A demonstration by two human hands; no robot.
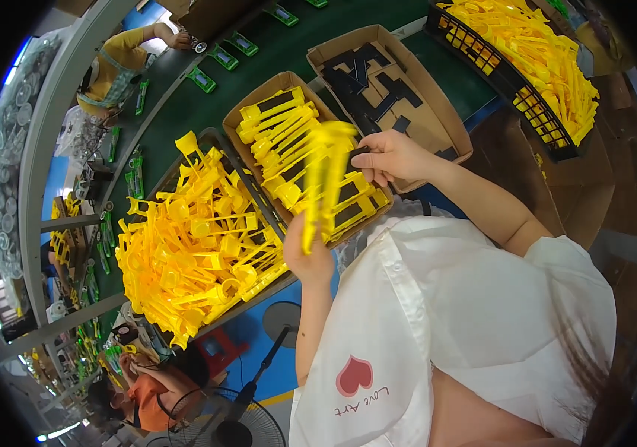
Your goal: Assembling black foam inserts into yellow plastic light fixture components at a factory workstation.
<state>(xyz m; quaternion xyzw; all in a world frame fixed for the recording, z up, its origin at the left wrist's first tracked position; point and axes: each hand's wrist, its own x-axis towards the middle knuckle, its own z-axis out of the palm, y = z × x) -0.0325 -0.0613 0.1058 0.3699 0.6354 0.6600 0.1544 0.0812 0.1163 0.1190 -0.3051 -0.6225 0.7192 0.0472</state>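
My left hand [308, 253] is closed around the lower end of a long yellow plastic part [323, 175], which is smeared by motion and tilted upright. My right hand [394, 156] pinches a small black piece [360, 153] close beside that part. Below the yellow part, a cardboard box [268, 83] contains rows of similar yellow parts with black pieces on them. To its right, dark flat pieces [363, 71] lie in a second cardboard box [430, 123]. Loose yellow parts [184, 253] are heaped in a bin on the left.
A black crate [530, 112] piled with yellow parts stands at the upper right. Green packages [221, 57] lie along the green conveyor [177, 112]. Co-workers sit at the upper left [121, 67] and lower left [158, 398]. A fan [233, 430] stands below.
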